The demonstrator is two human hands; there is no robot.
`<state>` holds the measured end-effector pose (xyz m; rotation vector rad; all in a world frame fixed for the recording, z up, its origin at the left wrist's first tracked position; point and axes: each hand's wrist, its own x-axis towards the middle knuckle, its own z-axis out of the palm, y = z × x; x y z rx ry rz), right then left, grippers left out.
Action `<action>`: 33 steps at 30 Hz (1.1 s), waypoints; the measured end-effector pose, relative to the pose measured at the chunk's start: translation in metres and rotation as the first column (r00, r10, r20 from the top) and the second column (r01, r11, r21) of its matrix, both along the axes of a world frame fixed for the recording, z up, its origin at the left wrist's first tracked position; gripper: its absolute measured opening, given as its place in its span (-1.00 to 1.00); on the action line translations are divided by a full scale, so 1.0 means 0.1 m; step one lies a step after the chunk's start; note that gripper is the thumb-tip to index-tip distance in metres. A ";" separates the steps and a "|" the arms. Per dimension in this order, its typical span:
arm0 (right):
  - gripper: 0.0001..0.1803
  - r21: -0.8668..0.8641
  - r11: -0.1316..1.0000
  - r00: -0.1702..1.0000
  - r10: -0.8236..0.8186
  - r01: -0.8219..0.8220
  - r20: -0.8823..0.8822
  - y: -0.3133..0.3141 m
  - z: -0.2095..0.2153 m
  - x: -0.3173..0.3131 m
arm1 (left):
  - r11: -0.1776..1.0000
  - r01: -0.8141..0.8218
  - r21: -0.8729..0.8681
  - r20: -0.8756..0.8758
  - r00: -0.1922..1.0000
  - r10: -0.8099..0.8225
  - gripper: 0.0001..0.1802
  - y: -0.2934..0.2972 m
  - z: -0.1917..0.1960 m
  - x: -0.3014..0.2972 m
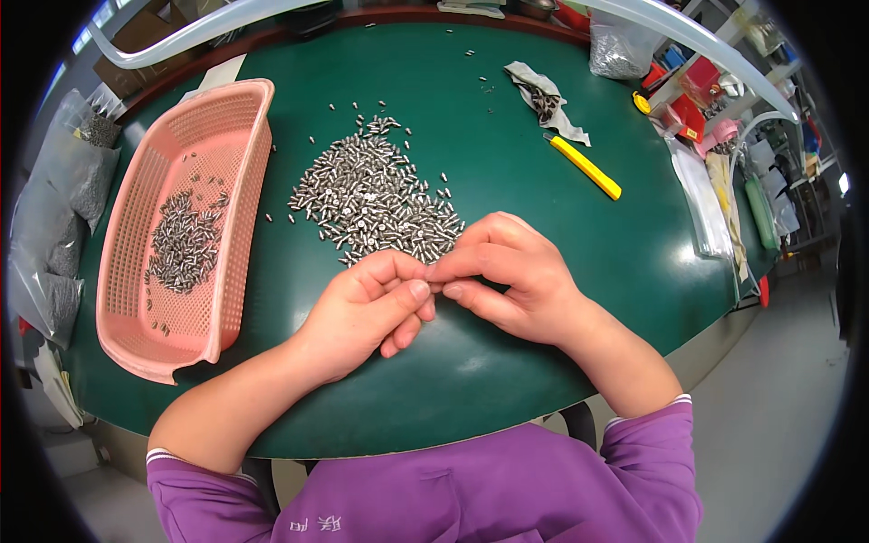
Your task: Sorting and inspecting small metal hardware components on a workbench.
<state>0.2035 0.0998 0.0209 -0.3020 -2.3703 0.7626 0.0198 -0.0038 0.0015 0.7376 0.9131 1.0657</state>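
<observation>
The fingertips of both hands meet just in front of the near edge of the loose pile of small silvery metal pins point(376, 201), which lies in the middle of the round green table point(507, 380). The left hand point(367, 312) has its thumb pressed against the curled forefinger, and the right hand point(507, 276) pinches thumb to forefinger against it; whatever sits between the fingertips is too small to make out, so I cannot tell whether a pin is clamped there. Judging from this, the work is best done with the pinch kept low over the table, so a slipped pin lands by the pile and does not roll to the edge, and with one pin handled at a time.

At the left edge of the table stands a long pink plastic basket with perforated walls point(136, 348). It holds a smaller heap of the same silvery pins point(184, 244), gathered near its middle, with a few strays toward its near end.

Toward the far right edge lie a yellow utility knife point(587, 168) and a torn clear bag with dark small parts point(547, 100), well apart from the hands
</observation>
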 end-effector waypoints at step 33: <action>-0.58 -0.484 0.844 0.973 -0.212 0.232 0.097 0.32 0.13 0.27 | 0.872 0.324 0.367 -0.919 0.269 0.287 -0.86 -0.18 0.14 0.15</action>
